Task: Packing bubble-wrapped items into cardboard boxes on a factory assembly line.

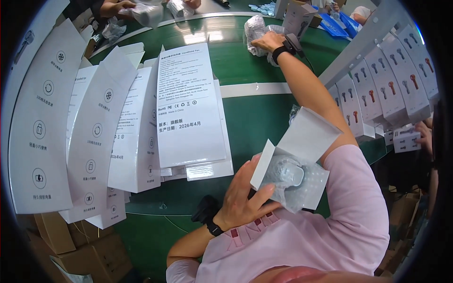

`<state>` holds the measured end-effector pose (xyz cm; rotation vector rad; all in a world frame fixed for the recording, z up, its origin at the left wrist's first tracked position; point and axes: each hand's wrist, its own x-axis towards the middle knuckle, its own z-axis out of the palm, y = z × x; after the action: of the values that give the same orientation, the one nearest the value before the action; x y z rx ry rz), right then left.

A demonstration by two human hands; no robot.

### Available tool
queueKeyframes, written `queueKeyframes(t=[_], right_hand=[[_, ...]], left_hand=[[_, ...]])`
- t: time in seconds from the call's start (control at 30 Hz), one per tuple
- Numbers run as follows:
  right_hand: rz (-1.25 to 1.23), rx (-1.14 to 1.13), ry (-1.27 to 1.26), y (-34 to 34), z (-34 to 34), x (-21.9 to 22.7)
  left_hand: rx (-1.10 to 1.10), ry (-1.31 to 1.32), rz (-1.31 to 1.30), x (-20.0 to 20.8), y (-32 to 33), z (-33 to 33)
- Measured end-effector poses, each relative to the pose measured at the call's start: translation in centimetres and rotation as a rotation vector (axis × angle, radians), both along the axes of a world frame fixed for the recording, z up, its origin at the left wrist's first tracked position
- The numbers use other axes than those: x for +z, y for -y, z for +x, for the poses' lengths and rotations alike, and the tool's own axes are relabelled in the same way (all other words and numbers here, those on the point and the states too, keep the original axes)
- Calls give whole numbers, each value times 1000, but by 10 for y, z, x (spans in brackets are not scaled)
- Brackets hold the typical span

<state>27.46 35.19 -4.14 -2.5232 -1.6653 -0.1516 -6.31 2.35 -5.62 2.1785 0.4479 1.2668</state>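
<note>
My left hand is wrapped round an open white carton close to my chest, with the carton's flaps spread. Inside it sits an item in clear bubble wrap, its pale round end showing through; the item's kind is hidden by the wrap. My right arm stretches far forward across the green surface. At its end my right hand is closed on a bubble-wrapped package, with more wrap beside and under the fingers. Both wrists carry black bands with small dark devices.
Tall white printed cartons stand in rows at my left on the green conveyor table. More white cartons line a rack at the right. Across the table, another person's hands hold wrapped items. Brown boxes lie below left.
</note>
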Motion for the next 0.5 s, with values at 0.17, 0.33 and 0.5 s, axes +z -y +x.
queueKeyframes(t=[0.17,0.33,0.5], right_hand=[[129,-26,-153,-60,-14,-17],[471,133,-316,-107,-56,-46],[828,375,-225,-99,-51,-18]], left_hand=[[-17,-44,-24,1,3,-4],[-27,-32,-81,-2,6,-4],[-23,-17,-48,-1,1,-1]])
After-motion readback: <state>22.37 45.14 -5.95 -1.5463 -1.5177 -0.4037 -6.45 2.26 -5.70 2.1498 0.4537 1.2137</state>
